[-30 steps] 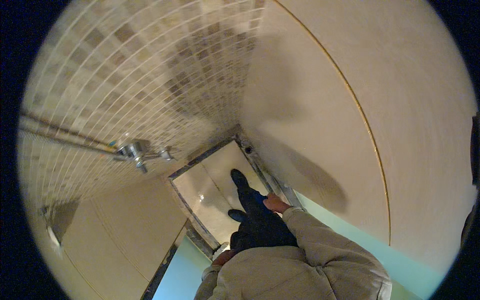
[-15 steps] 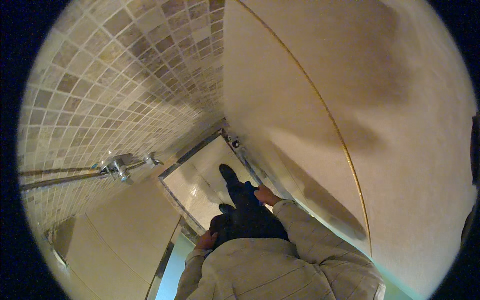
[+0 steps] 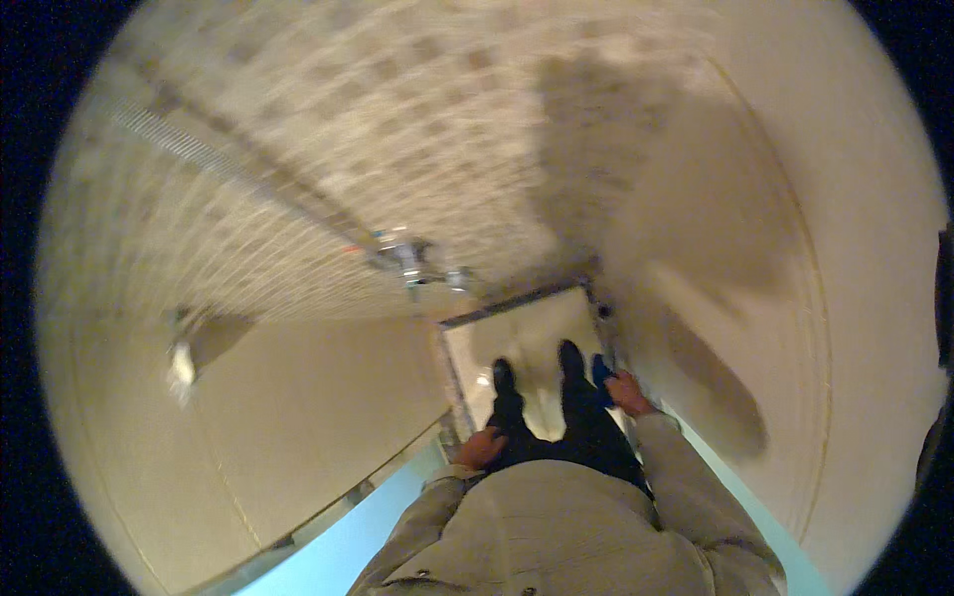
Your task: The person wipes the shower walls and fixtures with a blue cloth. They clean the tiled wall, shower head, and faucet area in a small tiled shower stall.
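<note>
My right hand (image 3: 628,393) is closed around a small blue item (image 3: 602,379), possibly a cloth; blur keeps me from being sure of its kind. It hangs beside my right thigh. My left hand (image 3: 481,449) rests low by my left thigh, and its fingers are too smeared to read. I stand with both dark shoes on a pale shower floor (image 3: 542,328) framed by a dark border. Ahead and to the left, a chrome mixer tap (image 3: 412,263) is mounted on the mosaic-tiled wall, with a ribbed metal hose (image 3: 204,154) running from it.
Close on my right rises a smooth beige wall (image 3: 735,328) with a thin gold line. At the left is another beige wall (image 3: 328,397) with a small white fixture (image 3: 182,366). A dark round hole (image 3: 604,312) lies by the floor's far right edge.
My view has swung left, so the tap and floor sit further right in the picture. Both feet now stand side by side. The blue item stays in my right hand.
</note>
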`<state>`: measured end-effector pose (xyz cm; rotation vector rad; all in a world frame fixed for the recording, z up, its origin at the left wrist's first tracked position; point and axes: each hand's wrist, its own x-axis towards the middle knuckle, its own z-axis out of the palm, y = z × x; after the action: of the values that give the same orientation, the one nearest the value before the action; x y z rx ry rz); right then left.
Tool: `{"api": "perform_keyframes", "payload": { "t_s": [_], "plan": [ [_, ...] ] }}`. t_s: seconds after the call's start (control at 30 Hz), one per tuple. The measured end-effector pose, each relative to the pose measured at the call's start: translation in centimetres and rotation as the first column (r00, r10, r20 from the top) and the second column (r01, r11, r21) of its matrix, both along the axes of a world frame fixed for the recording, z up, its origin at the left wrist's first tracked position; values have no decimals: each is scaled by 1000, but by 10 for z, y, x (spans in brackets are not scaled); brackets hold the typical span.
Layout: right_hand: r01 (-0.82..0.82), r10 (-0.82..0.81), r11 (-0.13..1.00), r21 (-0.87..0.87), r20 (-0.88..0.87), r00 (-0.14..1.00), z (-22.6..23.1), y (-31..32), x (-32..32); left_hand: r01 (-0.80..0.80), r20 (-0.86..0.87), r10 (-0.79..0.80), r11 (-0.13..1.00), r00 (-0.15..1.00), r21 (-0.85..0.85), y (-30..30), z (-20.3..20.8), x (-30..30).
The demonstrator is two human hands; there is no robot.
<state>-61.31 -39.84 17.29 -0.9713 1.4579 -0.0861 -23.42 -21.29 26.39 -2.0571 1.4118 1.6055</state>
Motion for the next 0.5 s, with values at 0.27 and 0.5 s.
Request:
{"api": "perform_keyframes", "payload": {
  "t_s": [0.27,0.5],
  "plan": [
    [-8,9,913,-409,-1,1000,49,-16,92,-39,-90,-6,872,996,-488,-60,85,36],
    [-108,319,809,-578,278,906,180,-16,228,-369,-370,188,776,910,-512,-83,170,84]
  ]
}}
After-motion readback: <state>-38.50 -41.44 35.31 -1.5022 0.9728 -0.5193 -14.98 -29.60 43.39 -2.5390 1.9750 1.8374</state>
